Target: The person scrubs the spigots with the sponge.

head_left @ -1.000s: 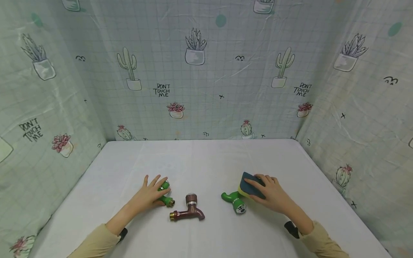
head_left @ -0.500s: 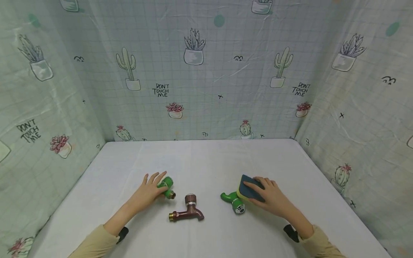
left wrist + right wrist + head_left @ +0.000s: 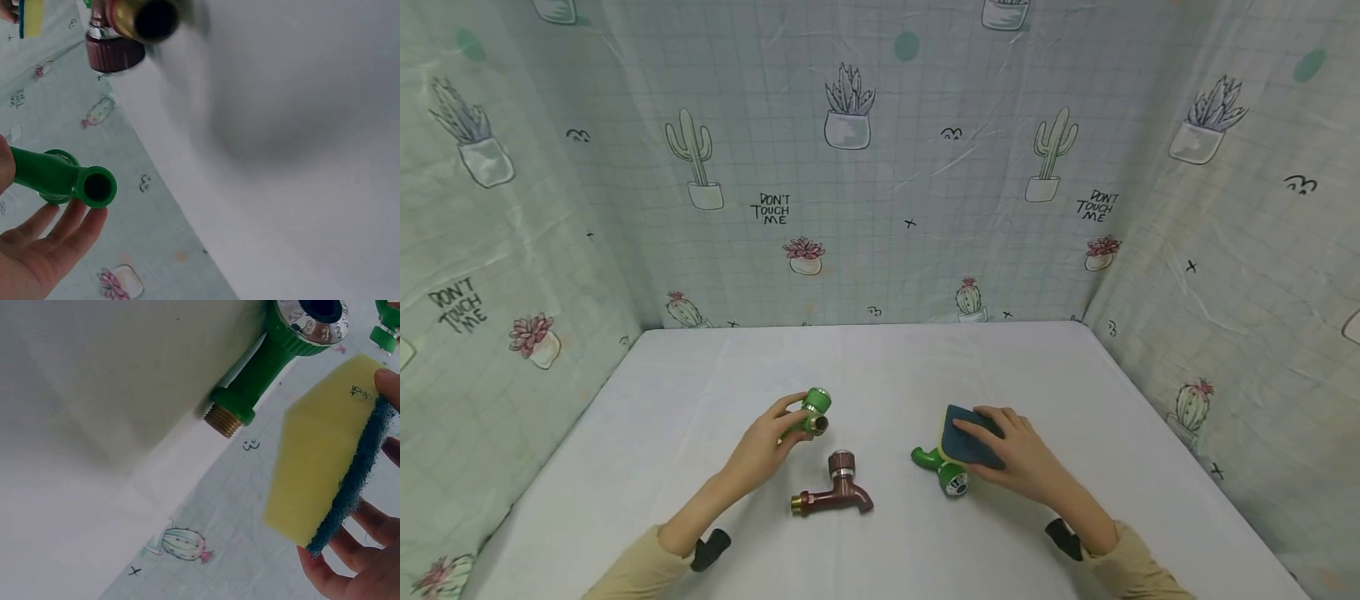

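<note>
My left hand (image 3: 762, 446) holds a green water tap (image 3: 816, 402) between thumb and fingers, its brass-threaded inlet turned toward me. In the left wrist view the green spout (image 3: 47, 172) shows its round open end, with fingertips under it. On the other side, my right hand (image 3: 1024, 458) grips a sponge (image 3: 973, 437) with a dark blue scouring face and a yellow foam body (image 3: 319, 450). A second green tap (image 3: 953, 480) lies on the table just below the sponge, partly covered by it. Between the hands lies a brown tap (image 3: 842, 493) with a brass inlet.
The white-covered table (image 3: 880, 367) is enclosed at the back and both sides by a cactus-print curtain (image 3: 880, 183). The brown tap's ribbed knob (image 3: 115, 55) shows close by in the left wrist view.
My left hand has taken hold of the green tap and moved it right and away from me, turning it. The sponge has shifted slightly left over the other green tap.
</note>
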Motion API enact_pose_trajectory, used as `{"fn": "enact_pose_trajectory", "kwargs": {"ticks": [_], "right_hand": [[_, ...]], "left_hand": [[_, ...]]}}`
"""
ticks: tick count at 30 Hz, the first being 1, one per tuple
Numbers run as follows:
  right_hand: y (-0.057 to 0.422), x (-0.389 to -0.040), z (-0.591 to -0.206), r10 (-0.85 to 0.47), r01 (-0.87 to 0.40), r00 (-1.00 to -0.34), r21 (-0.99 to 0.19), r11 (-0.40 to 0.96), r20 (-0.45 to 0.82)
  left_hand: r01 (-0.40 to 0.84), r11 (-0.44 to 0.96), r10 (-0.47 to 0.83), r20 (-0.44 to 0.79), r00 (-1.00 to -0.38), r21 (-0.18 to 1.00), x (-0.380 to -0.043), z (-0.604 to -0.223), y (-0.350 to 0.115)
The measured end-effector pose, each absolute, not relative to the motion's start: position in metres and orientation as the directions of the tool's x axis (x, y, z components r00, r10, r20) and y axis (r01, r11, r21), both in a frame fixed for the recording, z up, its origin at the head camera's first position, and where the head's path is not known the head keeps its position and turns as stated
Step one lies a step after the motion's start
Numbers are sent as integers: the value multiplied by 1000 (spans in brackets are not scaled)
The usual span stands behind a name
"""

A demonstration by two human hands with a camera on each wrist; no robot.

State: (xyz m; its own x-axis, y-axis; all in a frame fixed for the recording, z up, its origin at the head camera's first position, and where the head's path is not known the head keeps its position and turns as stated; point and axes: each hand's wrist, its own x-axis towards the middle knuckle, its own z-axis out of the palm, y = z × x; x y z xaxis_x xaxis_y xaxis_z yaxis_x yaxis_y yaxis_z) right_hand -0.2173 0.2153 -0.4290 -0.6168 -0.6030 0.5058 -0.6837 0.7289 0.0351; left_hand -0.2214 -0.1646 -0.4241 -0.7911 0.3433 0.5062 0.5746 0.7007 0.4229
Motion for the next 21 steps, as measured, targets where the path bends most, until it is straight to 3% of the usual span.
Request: {"fn": "enact_pose_trajectory", "kwargs": {"ticks": [5, 10, 14, 21], "right_hand": [[210, -218, -426, -613, -701, -595, 37, 713, 520], [203, -216, -422, -611, -713, -588, 17, 701, 530], [197, -213, -416, -598, -726, -576, -13, 687, 557], [181, -209, -408, -601, -745, -560, -31, 666, 570]], "left_hand": [[485, 485, 243, 421, -874, 727, -216, -417, -147], [230, 219, 229, 179, -957, 948, -214, -414, -138], [25, 73, 275, 4, -961, 997, -215, -414, -133], [-147, -97, 336, -106, -936, 984, -215, -418, -125]]}}
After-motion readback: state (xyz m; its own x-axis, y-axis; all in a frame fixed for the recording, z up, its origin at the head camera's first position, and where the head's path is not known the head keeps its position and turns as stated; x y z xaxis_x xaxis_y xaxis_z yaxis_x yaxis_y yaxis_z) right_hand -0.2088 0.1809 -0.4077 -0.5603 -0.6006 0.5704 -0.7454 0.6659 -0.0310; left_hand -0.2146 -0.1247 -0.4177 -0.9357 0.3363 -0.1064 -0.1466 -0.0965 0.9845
